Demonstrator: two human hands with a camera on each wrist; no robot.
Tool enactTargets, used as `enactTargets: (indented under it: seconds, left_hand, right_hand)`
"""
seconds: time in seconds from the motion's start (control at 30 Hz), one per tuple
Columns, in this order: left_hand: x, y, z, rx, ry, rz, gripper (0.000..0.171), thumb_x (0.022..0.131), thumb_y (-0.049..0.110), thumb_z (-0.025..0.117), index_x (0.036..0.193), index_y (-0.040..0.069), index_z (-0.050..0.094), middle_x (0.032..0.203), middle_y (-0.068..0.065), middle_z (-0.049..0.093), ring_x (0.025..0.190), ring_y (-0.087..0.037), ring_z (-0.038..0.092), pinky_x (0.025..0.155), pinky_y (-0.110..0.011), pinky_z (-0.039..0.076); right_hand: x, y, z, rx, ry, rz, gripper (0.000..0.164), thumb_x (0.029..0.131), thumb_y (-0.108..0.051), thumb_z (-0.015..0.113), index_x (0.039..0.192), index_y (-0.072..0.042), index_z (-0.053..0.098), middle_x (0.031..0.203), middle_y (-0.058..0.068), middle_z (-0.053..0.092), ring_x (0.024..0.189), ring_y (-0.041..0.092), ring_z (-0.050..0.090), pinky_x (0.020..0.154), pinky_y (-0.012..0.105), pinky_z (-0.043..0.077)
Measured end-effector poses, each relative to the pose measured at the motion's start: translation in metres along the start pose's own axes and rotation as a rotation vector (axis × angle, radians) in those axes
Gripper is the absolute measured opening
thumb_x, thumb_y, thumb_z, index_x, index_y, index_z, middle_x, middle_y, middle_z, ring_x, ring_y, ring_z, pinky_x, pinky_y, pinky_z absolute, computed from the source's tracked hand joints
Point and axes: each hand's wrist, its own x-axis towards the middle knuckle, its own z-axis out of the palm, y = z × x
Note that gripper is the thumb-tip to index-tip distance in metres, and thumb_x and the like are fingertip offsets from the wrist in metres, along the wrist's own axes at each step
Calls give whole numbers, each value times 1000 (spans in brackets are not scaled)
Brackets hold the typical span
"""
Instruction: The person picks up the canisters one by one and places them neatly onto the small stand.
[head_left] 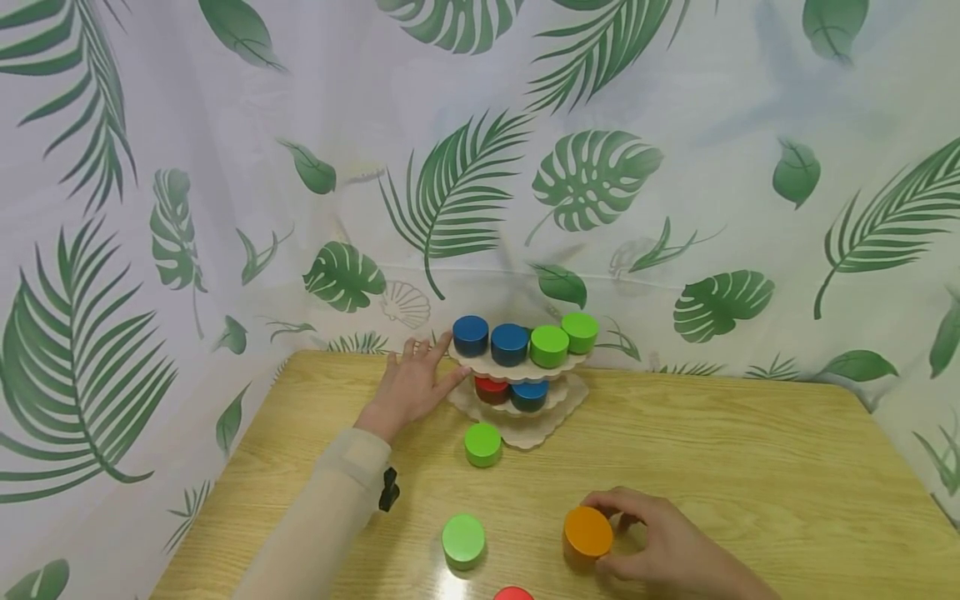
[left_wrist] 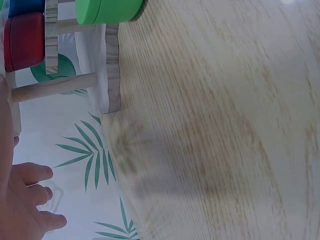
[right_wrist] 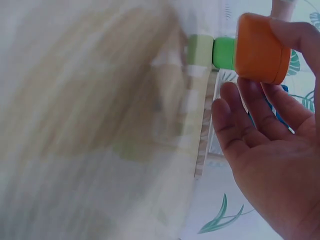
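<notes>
One orange block (head_left: 588, 533) sat pinched between your right fingers (head_left: 628, 500); your left fingers (head_left: 441, 348), extended and empty, could have knocked the blue block (head_left: 470, 336) beside them off the stand (head_left: 528, 435) by drifting inward.

Orange cylinder (head_left: 588, 533), green cylinders (head_left: 463, 542), blue cylinders (head_left: 510, 345), red cylinders (head_left: 492, 390), green-leafed white cloth (head_left: 465, 92), yellowish wood-grained table (head_left: 712, 450)

Glare spots the table (head_left: 452, 586) (right wrist view looks hazy).
</notes>
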Motion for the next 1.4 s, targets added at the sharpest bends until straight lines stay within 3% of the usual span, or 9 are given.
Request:
enactTargets:
  seconds: [0.13, 0.43, 0.77, 1.0, 1.4]
  left_hand:
    - [1, 0, 1, 52, 19, 3, 82, 105, 73, 35, 170, 24, 22, 169, -23, 35, 160, -47, 25, 125, -72, 20]
    - [-1, 1, 1, 130, 26, -7, 82, 105, 74, 30, 171, 26, 20, 173, -21, 27, 163, -46, 13, 127, -73, 5]
    - [-2, 1, 1, 124, 48, -1, 81, 105, 72, 32, 170, 25, 22, 174, -21, 23, 163, -46, 11, 127, -73, 4]
    - [-2, 0, 3, 120, 57, 7, 82, 105, 73, 33, 170, 24, 24, 173, -22, 25, 163, -47, 13, 127, -74, 6]
    - [-1, -2, 5, 107, 58, 12, 82, 105, 73, 32, 170, 24, 23, 173, -22, 25, 163, -46, 13, 127, -73, 7]
  right_hand:
    - [9, 1, -7, -16, 83, -99, 55, 91, -32, 85, 139, -12, 65, 132, 2, 72, 105, 4, 64, 88, 26, 57]
    - [29, 3, -21, -34, 182, -67, 55, 90, -32, 86, 137, -11, 66, 131, 4, 73, 105, 5, 64, 88, 27, 58]
    - [61, 2, -31, -92, 396, 16, 58, 90, -28, 86, 139, -5, 65, 120, 7, 75, 102, 19, 66, 81, 27, 57]
    - [77, 4, -36, -79, 457, 42, 58, 92, -27, 84, 142, -5, 63, 121, 10, 73, 104, 27, 65, 81, 23, 55]
    - [96, 1, -41, -87, 508, 68, 57, 94, -25, 82, 143, -4, 62, 127, 16, 71, 106, 27, 66, 82, 21, 55]
